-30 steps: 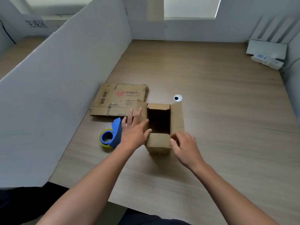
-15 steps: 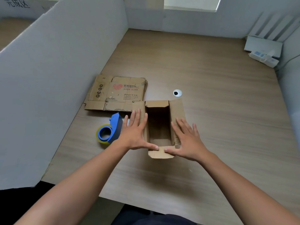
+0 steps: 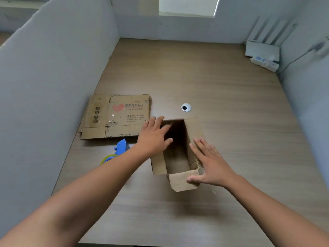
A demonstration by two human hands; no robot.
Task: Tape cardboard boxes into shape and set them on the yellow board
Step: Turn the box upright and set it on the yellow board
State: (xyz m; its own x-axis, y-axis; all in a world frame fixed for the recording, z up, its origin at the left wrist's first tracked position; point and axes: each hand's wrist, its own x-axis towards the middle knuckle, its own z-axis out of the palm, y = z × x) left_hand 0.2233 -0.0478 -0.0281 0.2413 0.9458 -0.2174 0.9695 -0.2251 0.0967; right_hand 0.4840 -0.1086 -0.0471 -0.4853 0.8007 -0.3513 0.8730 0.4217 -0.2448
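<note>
An open cardboard box (image 3: 178, 163) stands on the wooden table with its flaps spread. My left hand (image 3: 154, 138) lies with straight fingers on the box's left flap, fingertips over the dark opening. My right hand (image 3: 208, 164) presses flat on the right flap, and its thumb touches the near flap (image 3: 179, 180). A stack of flattened cardboard boxes (image 3: 115, 116) lies to the left behind the box. A blue tape dispenser (image 3: 121, 148) with a yellowish roll sits left of the box, partly hidden by my left forearm. No yellow board is in view.
White partition walls enclose the table on the left (image 3: 53, 86), back and right. A round cable grommet (image 3: 186, 107) sits just behind the box. A white device and a power strip (image 3: 263, 59) lie in the far right corner.
My left hand has slid forward along the left flap toward the far end of the box. My right hand has stayed on the right flap. The view has moved closer to the box.
</note>
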